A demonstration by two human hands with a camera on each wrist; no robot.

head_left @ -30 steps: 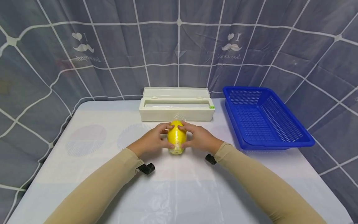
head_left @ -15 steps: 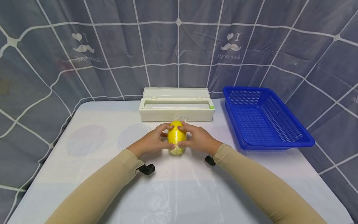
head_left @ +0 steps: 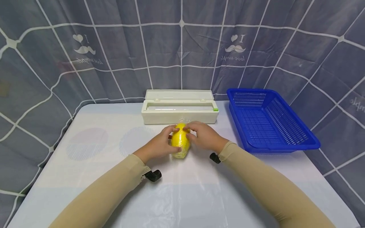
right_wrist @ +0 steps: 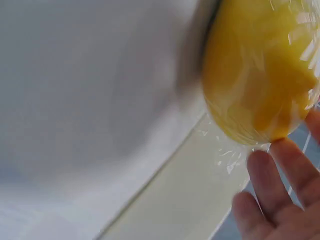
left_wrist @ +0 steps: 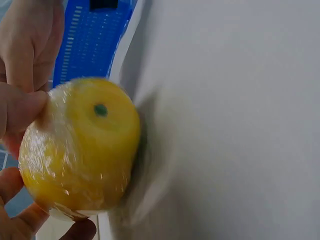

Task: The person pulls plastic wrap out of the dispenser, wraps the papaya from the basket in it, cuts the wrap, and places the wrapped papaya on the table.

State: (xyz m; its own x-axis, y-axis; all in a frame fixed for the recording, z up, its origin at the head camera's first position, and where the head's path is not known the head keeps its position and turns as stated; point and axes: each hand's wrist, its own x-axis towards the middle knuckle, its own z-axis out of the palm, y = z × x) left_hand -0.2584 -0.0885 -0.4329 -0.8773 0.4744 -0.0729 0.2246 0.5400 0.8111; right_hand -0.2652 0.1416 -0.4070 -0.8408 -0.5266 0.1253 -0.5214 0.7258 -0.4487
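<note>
A yellow fruit (head_left: 180, 139), wrapped in shiny cling film, is between both hands at mid-table. In the left wrist view the fruit (left_wrist: 85, 150) has a small dark green spot on its near end. My left hand (head_left: 158, 144) grips its left side, thumb low and fingers toward the far end. My right hand (head_left: 206, 136) has its thumb and index finger on the upper right side. In the right wrist view other fingers of the right hand (right_wrist: 280, 195) extend by the fruit's (right_wrist: 260, 75) far end, beside loose film. Which exact kind of fruit this is, I cannot tell.
Behind the fruit stands a white cling film box (head_left: 179, 117) with its lid raised and a roll inside. A blue plastic basket (head_left: 285, 147) stands at the right of the white-covered table (head_left: 182, 199). A grey checked curtain (head_left: 162, 47) encloses the back and sides.
My right hand has slid slightly up the fruit, its thumb moving from the lower end to the upper right side. The fruit has tilted a little, and the left hand has shifted slightly right.
</note>
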